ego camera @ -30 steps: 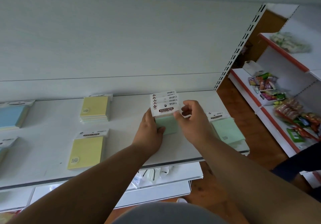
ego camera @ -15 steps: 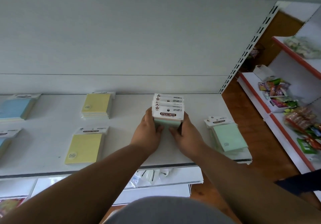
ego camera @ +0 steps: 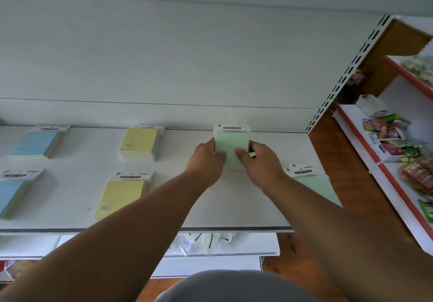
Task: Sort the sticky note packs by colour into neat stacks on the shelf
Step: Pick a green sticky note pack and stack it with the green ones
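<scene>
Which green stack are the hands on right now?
The rear green stack by the back panel, gripped between left hand and right hand. The front green stack lies untouched near the shelf's right end.

The held stack point(ego camera: 232, 148) sits on the shelf point(ego camera: 187, 208) near its back wall; left of the held stack lie two piles point(ego camera: 140, 143), one behind the other point(ego camera: 123, 196); further left, two more point(ego camera: 35, 143); right and forward of it, a single pack point(ego camera: 311, 184).
</scene>
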Demonstrator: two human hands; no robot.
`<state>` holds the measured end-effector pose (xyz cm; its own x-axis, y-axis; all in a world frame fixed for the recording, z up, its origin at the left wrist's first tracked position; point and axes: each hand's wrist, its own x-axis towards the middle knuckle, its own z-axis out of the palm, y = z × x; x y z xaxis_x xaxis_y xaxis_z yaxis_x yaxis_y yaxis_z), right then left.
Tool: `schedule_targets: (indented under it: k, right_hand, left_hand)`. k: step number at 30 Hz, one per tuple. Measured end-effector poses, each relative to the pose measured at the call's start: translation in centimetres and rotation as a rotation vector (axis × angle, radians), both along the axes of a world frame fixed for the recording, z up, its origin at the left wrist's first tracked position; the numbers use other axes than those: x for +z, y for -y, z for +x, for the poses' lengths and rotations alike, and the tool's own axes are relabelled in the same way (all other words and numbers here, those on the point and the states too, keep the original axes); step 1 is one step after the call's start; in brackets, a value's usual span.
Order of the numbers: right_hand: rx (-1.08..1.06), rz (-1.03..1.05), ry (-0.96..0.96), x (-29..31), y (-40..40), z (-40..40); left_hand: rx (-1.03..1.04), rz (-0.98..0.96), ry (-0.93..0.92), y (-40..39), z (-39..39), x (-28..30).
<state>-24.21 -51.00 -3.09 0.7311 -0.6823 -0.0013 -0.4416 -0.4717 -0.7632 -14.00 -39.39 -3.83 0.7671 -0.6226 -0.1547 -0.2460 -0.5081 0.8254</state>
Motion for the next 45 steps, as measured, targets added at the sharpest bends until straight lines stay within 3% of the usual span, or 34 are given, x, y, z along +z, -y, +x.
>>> schedule_targets:
  k: [5,9,15,21,25,45]
  right_hand:
    - [-0.061,0.105,-0.167,-0.2,0.6,1.9]
    - [-0.068,0.083,-0.269,0.0,0.9,2.8]
    - [-0.059,-0.040,-0.410,-0.3,1.3,0.9]
    - [0.214,-0.184,-0.480,0.6,1.5,-0.6]
    - [0.190,-0.284,-0.460,0.5,2.0,0.2]
    - [0.157,-0.329,-0.494,0.3,3.5,-0.4]
  left_hand:
    - [0.010,0.167,0.057,1.4,1.1,0.0]
    - [0.002,0.201,-0.010,1.6,1.7,0.0]
    - [-0.035,0.299,0.281,-1.5,0.9,-0.4]
    - [-0.275,0.499,0.544,-1.6,1.2,-0.9]
    - [-0.275,0.480,0.590,-0.7,1.8,-1.1]
    - [-0.321,0.438,0.596,1.3,0.8,-1.0]
